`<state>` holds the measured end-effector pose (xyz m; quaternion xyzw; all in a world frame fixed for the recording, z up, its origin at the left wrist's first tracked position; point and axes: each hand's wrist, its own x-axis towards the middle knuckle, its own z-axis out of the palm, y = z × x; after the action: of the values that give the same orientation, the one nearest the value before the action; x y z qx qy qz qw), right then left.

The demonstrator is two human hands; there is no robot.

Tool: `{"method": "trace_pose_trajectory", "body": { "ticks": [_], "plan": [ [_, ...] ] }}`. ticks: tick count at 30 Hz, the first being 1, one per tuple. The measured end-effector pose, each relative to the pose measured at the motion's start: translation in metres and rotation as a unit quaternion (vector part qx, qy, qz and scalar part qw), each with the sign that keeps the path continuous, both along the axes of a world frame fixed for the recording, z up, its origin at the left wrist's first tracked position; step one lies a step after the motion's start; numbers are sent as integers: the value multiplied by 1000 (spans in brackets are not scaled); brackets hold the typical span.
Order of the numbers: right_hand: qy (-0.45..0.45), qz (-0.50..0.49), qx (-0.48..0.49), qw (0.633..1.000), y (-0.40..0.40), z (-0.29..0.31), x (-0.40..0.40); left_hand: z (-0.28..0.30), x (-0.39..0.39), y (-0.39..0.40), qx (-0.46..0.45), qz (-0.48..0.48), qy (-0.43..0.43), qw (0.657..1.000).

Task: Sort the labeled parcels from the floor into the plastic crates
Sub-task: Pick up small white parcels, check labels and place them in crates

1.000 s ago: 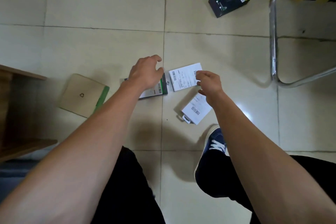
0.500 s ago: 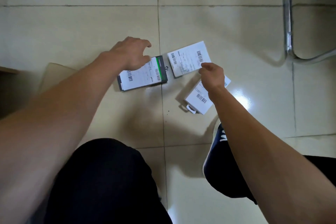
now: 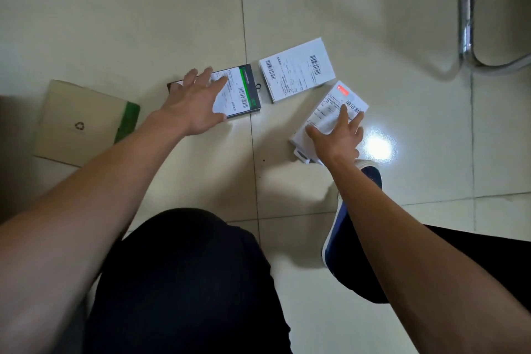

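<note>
Three labeled parcels lie flat on the tiled floor. A dark box with a green stripe and white label (image 3: 244, 89) is under my left hand (image 3: 195, 103), whose spread fingers lie over its left part. A white labeled box (image 3: 297, 69) sits free just right of it. A slim white parcel with a red mark (image 3: 330, 106) lies lower right; my right hand (image 3: 339, 135) reaches over its near end with fingers spread. Neither hand grips anything. No plastic crates are in view.
A flat brown cardboard envelope with a green edge (image 3: 77, 121) lies on the floor at the left. A chrome chair leg (image 3: 467, 8) curves at the top right. My dark-trousered knee (image 3: 184, 267) and blue shoe (image 3: 342, 238) fill the bottom.
Both hands went from curled to spread. The left slid down over the green-striped box. The right left the middle white box's edge for the slim parcel. The camera dropped lower.
</note>
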<state>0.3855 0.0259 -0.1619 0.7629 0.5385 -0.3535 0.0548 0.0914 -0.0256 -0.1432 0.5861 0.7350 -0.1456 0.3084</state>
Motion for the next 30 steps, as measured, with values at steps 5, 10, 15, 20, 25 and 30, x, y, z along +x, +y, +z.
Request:
{"method": "trace_pose_trajectory", "body": {
  "ticks": [5, 10, 15, 20, 25, 30],
  "plan": [
    [-2, 9, -17, 1000, -8, -9, -5, -14, -1, -16, 6, -2, 29, 1000],
    [-12, 32, -26, 999, -18, -23, -9, -26, -1, -27, -3, 1, 44, 999],
    [-19, 39, -14, 999, -22, -27, -6, -35, 6, -41, -4, -13, 74, 997],
    [-18, 31, -3, 999, -26, -26, -8, -35, 10, -40, 60, -3, 108, 992],
    [-33, 40, -4, 999, -27, -28, -5, -42, 3, -33, 42, 26, 111, 993],
    [-21, 55, 17, 998, -31, -31, 5, -47, -1, -40, 19, 54, 103, 993]
  ]
}}
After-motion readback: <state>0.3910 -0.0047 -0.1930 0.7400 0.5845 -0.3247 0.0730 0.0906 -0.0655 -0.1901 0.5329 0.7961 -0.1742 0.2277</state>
